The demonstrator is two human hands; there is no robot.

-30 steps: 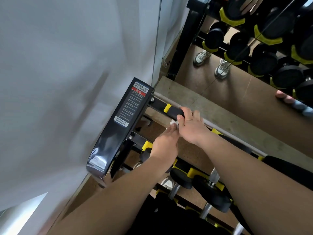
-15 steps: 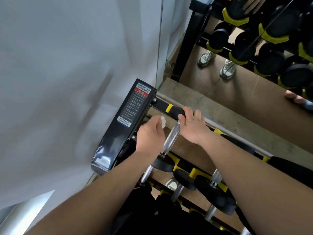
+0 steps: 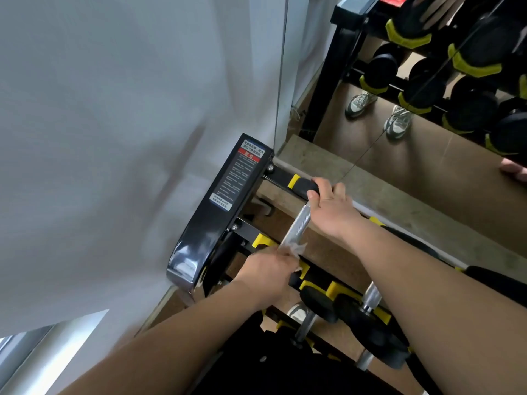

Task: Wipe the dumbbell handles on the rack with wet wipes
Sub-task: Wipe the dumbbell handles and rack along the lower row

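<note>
Mirrored wall behind the black dumbbell rack [image 3: 216,212]: her right hand [image 3: 330,212] grips the far dumbbell head, and her left hand [image 3: 271,269], at seven o'clock, pinches a crumpled white wet wipe [image 3: 295,249] round the knurled steel handle [image 3: 296,226]. Wiping seems underway; next, probably slide up again.

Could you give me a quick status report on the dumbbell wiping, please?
Left hand shut on wet wipe, low on knurled handle. Right hand grips dumbbell's far end. Nothing blocking.

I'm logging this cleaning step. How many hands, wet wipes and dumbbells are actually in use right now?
hands: 2 (left hand, right hand)
wet wipe: 1
dumbbell: 1
Total: 4
</note>
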